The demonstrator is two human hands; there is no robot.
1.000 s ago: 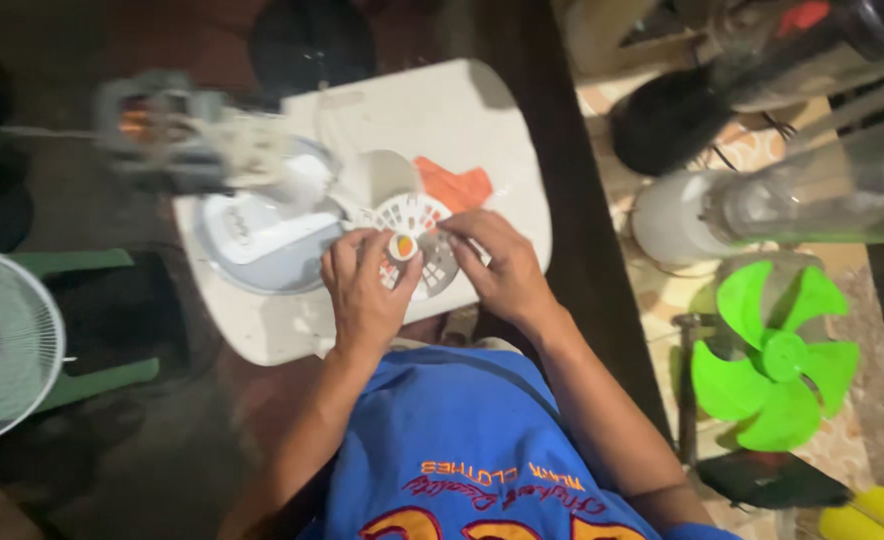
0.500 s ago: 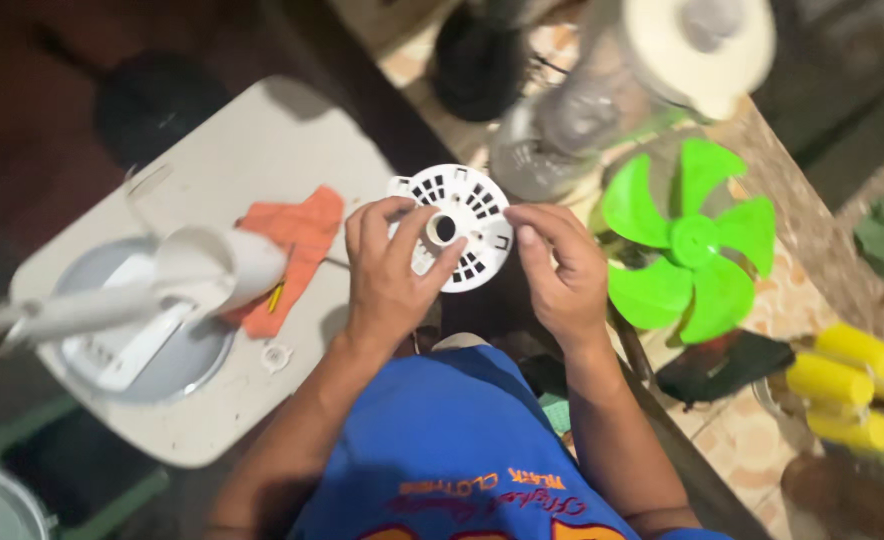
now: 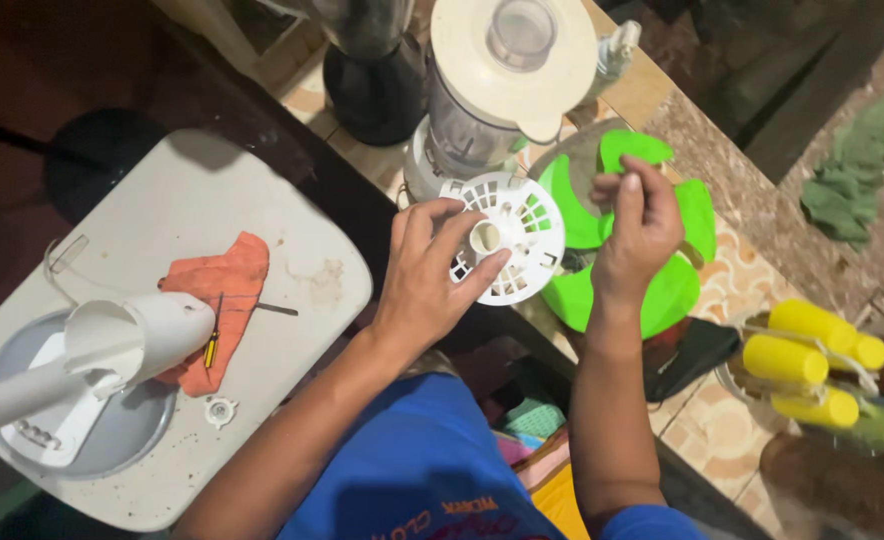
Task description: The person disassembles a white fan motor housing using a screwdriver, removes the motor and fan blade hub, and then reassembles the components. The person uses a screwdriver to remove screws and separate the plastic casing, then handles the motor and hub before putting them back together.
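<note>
My left hand [image 3: 432,275] holds a round white slotted fan cover [image 3: 507,238] by its rim, thumb near the centre hub. My right hand [image 3: 637,228] has its fingers curled over the green fan blade [image 3: 677,290] lying on the tiled counter; whether it grips the blade's hub I cannot tell. The white cover sits between both hands, just left of the green blade.
A white blender [image 3: 497,85] and a dark appliance [image 3: 367,70] stand behind the hands. On the white table [image 3: 292,190] lie an orange cloth [image 3: 217,300], a small screwdriver [image 3: 214,335] and a white fan stand with base [image 3: 92,365]. Yellow cylinders [image 3: 812,365] lie at right.
The view swung right toward the counter. My right hand left the white cover and moved onto the green blade; my left hand carried the cover to the right, off the table.
</note>
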